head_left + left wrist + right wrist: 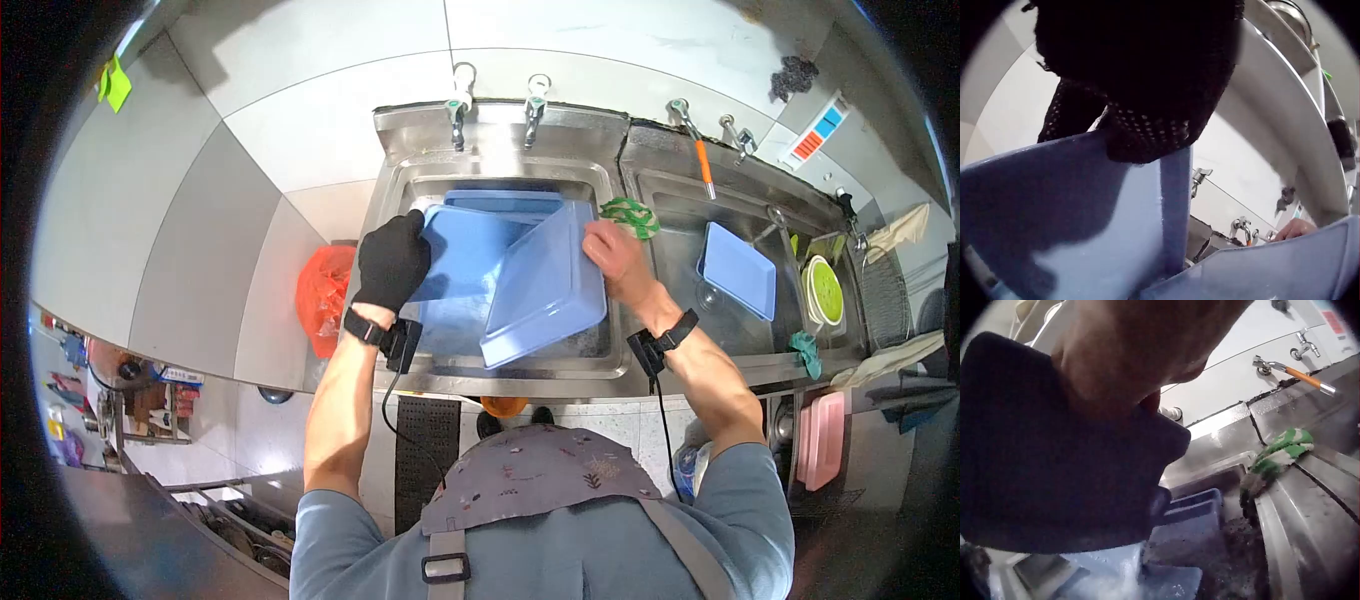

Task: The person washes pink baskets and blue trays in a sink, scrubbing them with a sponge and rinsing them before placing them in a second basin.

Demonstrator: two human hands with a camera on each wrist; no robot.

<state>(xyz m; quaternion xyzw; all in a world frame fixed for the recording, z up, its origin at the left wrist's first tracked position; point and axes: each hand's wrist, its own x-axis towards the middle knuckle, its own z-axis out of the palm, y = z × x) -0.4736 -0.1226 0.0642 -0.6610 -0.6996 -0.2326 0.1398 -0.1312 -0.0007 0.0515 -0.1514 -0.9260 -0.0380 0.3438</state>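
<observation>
My left hand [393, 262], in a black glove, grips the upper left edge of a blue plastic tray [462, 245] over the left sink. In the left wrist view the gloved fingertips bend over that tray's rim. My bare right hand [620, 262] pinches the right edge of a second blue tray [548, 285], which is tilted and overlaps the first one. From the right wrist, this second tray [1066, 475] looks dark and hides most of the fingers. More blue trays [505, 198] lie at the back of the same sink [610, 345].
A green-and-white cloth [630, 216] lies on the divider between the sinks. The right sink holds another blue tray [740, 270] and a green-and-white round container [824, 290]. Taps [537, 105] stand along the back wall. A red plastic bag [325, 300] sits left of the sink.
</observation>
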